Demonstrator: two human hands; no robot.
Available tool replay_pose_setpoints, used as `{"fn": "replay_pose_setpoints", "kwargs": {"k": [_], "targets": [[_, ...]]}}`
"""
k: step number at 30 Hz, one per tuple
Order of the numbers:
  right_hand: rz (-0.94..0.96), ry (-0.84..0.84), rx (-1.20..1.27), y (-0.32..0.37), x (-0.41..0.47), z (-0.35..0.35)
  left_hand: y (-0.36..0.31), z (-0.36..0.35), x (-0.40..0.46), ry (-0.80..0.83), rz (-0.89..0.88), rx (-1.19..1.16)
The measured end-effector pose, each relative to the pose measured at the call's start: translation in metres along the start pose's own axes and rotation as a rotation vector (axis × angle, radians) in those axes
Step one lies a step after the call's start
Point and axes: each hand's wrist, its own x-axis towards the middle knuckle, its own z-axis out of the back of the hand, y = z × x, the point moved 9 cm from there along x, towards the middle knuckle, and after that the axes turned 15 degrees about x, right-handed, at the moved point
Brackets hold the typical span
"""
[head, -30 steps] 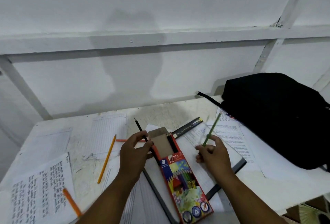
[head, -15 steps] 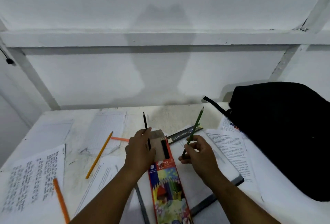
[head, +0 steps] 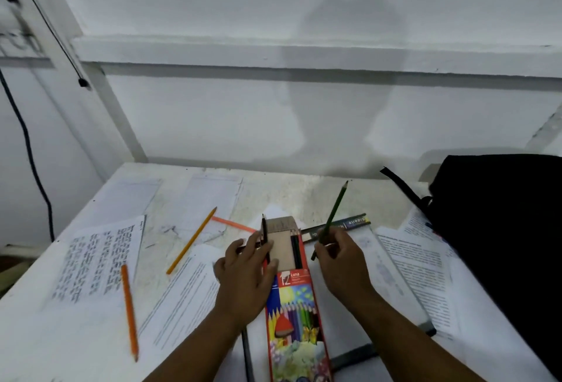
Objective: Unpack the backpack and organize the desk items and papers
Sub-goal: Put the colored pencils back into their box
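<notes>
A red coloured-pencil box (head: 293, 317) lies open on the desk in front of me, flap up, with a few dark pencils inside. My left hand (head: 248, 275) rests against the box's left side and holds a black pencil (head: 265, 234) upright between its fingers. My right hand (head: 340, 263) pinches a green pencil (head: 333, 214) that slants up to the right, just right of the box's mouth. The black backpack (head: 498, 223) sits at the desk's right end.
Printed and handwritten papers (head: 97, 257) cover the white desk (head: 304, 193). Loose pencils lie to the left: a yellow one (head: 191, 241), an orange one (head: 129, 310), a pale orange one (head: 232, 224). A dark pencil case (head: 337, 226) lies behind the box. A clipboard sits under the box.
My right hand has carried the green pencil left toward the box's mouth. The view has swung to the left, and my left hand still holds the black pencil beside the box.
</notes>
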Motion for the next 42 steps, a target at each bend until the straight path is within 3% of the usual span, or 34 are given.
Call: {"fn": "replay_pose_setpoints", "kwargs": {"k": [11, 17, 21, 42], "targets": [[0.212, 0.202, -0.061, 0.01, 0.014, -0.039, 0.002, 0.009, -0.002, -0.152, -0.043, -0.159], [0.547, 0.217, -0.278, 0.022, 0.004, -0.049, 0.004, 0.006, -0.002, -0.204, -0.088, -0.263], [0.487, 0.182, -0.336, 0.002, 0.004, -0.045, 0.006, 0.004, -0.002, -0.215, -0.087, -0.291], [0.638, 0.314, -0.409, -0.002, -0.01, -0.053, 0.012, 0.005, -0.005, -0.204, 0.017, -0.271]]}}
